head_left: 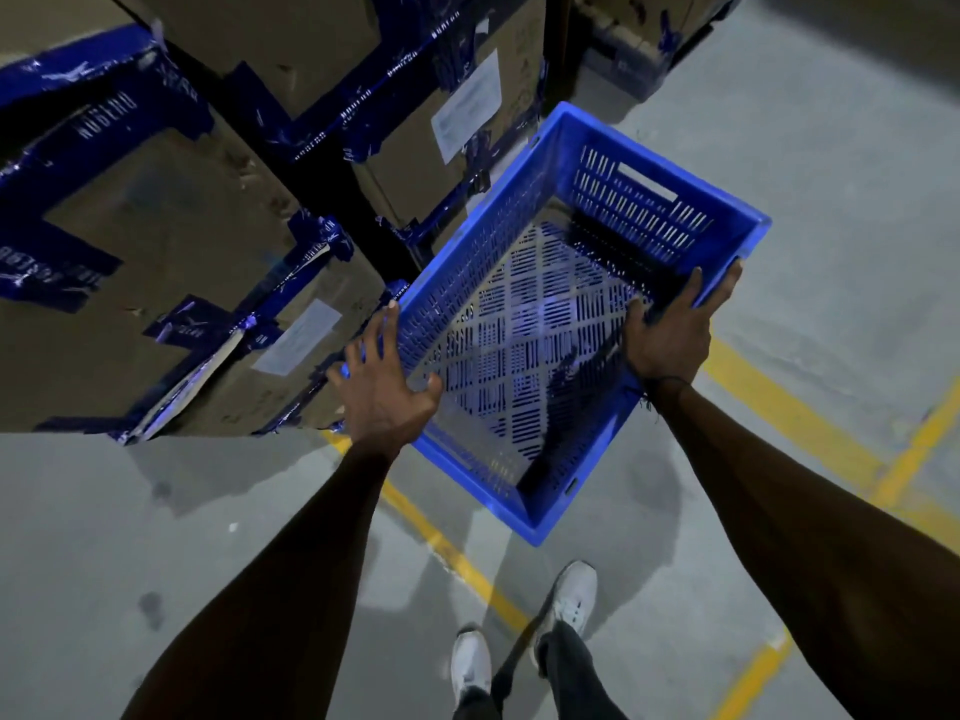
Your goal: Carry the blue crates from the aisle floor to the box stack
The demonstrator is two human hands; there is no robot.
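Note:
An empty blue slotted plastic crate (566, 324) hangs in the air above the floor, tilted, right next to the cardboard box stack (171, 215). My left hand (382, 384) grips the crate's left long rim, fingers spread over the wall. On the opposite long rim my right hand (670, 330) holds on, thumb inside and fingers wrapped outside. The crate's far left corner nearly touches the boxes. No other crate is in view.
The brown boxes, taped in blue, fill the upper left. More boxes (639, 33) stand at the top right. Yellow lines (457, 558) cross the grey concrete floor. My feet in white shoes (574, 600) are at the bottom centre.

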